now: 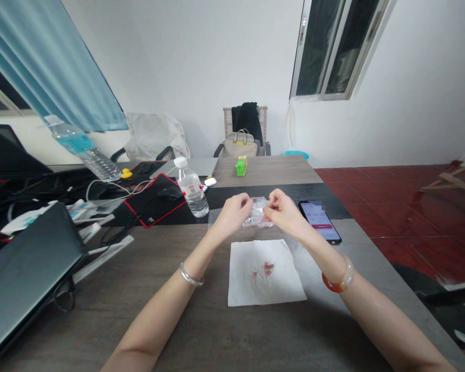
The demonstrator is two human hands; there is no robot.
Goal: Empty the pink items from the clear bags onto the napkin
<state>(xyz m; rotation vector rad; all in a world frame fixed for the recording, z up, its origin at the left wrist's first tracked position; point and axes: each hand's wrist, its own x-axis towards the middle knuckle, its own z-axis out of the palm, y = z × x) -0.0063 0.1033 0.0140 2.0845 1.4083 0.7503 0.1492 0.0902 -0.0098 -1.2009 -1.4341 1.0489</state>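
Transparent plastic packet [257,213] is pinched by both hands [234,212] [285,211], just beyond a white napkin [251,292].

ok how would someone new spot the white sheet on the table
On the wood-grain table, find the left hand and right hand. The white sheet lies just nearer the camera; unlike the crinkled clear plastic between the hands, it is opaque and bears small pink bits.
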